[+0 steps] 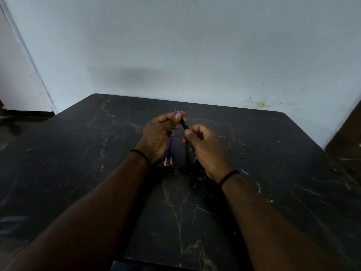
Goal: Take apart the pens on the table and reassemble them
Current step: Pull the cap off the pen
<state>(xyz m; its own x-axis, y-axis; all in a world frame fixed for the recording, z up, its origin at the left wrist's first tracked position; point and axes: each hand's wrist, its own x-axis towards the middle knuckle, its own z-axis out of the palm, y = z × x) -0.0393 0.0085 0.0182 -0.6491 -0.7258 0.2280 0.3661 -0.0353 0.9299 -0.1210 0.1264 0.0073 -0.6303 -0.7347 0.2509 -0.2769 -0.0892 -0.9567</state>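
Dark marbled bench [254, 153] under a pale wall carried the work. A dark pen [183, 123] sat pinched at its tip end by the left hand [159, 136] fingers, its rear gripped by the right hand [205, 147], likely for twisting apart. Two clear refills [168, 153] hung below the left fingers, tucked in the palm, probably parked for reassembly.

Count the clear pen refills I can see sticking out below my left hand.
2. Both clear refills lie side by side, running from under the left hand toward its wrist, above the table. More may be hidden inside that hand.
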